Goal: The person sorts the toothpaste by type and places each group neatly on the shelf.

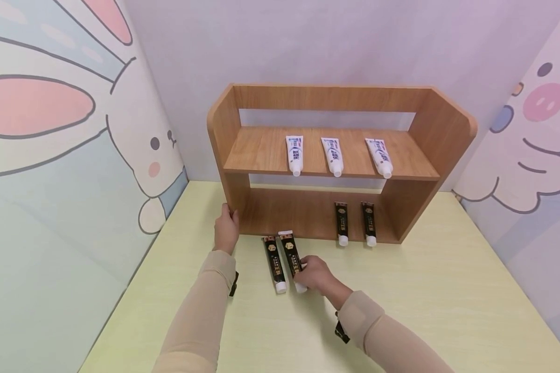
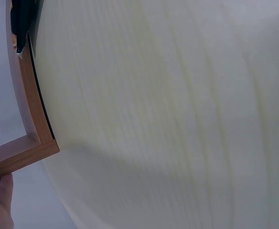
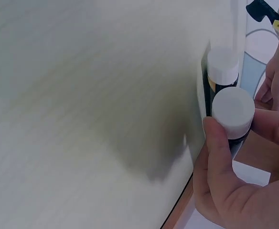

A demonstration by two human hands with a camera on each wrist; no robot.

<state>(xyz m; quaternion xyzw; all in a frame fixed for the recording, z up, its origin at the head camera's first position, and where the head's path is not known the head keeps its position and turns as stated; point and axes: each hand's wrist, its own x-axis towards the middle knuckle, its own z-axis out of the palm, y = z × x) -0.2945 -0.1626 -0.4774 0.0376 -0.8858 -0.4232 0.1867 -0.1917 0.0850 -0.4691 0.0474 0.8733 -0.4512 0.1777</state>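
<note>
My right hand (image 1: 315,273) pinches a black toothpaste tube (image 1: 290,252) near its white cap, thumb and fingers on either side. Close to its left, a second black toothpaste tube (image 1: 274,263) lies on the table just in front of the shelf. In the right wrist view the held tube's cap (image 3: 233,109) faces the camera, partly overlapping the other tube's cap (image 3: 223,67). My left hand (image 1: 226,230) touches the outside of the wooden shelf (image 1: 280,207) at its lower left side panel. Some left fingers are hidden behind that panel.
Three white toothpaste tubes (image 1: 295,155) lie on the upper board, caps forward. Two more black tubes (image 1: 342,223) rest on the lower board toward the right, their caps past its front edge. A pale yellow table (image 1: 448,290) carries the shelf, with cartoon-printed walls (image 1: 74,207) around it.
</note>
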